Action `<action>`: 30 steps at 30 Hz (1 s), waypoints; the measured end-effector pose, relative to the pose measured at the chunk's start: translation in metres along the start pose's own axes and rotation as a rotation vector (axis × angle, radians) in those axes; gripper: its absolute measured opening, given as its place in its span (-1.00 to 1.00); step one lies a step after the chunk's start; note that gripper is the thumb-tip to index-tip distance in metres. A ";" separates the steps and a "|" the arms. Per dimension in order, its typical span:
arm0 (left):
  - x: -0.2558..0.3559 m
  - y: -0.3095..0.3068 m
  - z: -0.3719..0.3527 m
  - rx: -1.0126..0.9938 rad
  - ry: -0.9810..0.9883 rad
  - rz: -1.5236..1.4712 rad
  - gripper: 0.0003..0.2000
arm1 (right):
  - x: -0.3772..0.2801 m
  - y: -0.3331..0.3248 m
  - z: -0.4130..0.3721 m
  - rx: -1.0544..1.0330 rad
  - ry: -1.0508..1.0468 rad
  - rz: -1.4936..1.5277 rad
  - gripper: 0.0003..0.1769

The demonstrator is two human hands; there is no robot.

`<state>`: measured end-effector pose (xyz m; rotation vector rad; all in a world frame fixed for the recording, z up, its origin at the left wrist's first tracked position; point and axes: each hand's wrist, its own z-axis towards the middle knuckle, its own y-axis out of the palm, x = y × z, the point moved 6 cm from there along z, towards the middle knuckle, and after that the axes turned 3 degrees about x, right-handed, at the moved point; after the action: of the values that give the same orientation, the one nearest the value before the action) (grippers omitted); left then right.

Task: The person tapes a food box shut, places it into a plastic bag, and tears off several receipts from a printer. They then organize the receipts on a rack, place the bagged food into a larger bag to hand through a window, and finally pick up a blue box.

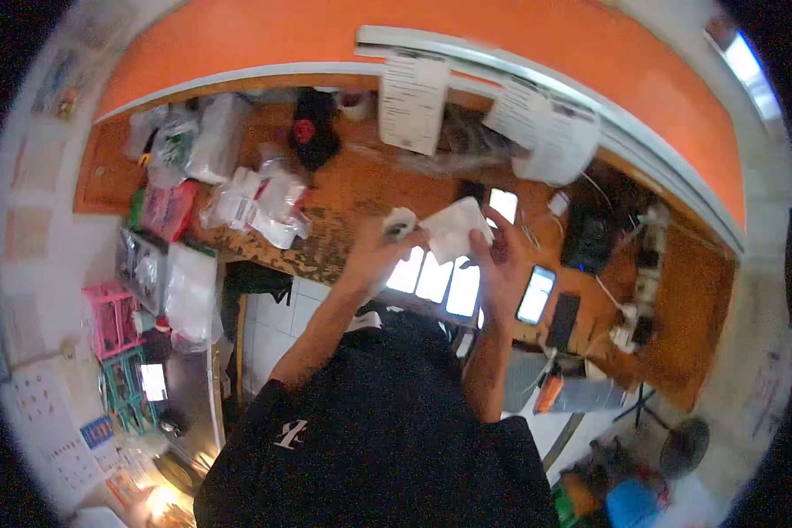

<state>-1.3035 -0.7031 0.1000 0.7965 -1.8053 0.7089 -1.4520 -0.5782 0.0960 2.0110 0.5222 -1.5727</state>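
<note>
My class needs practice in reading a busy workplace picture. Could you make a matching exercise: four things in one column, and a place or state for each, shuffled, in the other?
Things
1. Pink rack
2. Papers
3. White sheet
4. Row of screens

Places and states
A. Held in the fingers of the right hand
B. Lit up, near the table's front edge
C. Just above the teal rack in the picture
D. Hanging below the orange wall

Right pairs: 1-C, 2-D, 3-A, 4-B
</note>
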 end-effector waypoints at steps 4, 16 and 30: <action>-0.012 -0.021 -0.002 -0.015 0.115 0.311 -0.77 | 0.038 0.023 -0.005 -0.047 0.064 -0.142 -0.64; -0.013 -0.063 0.009 0.040 0.092 0.185 -0.58 | 0.027 0.045 -0.006 -0.179 -0.102 -0.284 -0.53; 0.135 0.050 0.042 -0.263 0.110 -0.397 -0.57 | 0.170 -0.176 0.090 0.300 0.386 -0.100 -0.56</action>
<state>-1.4048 -0.7317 0.2068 0.8837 -1.5383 0.2457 -1.5830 -0.4990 -0.1150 2.5783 0.5632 -1.3870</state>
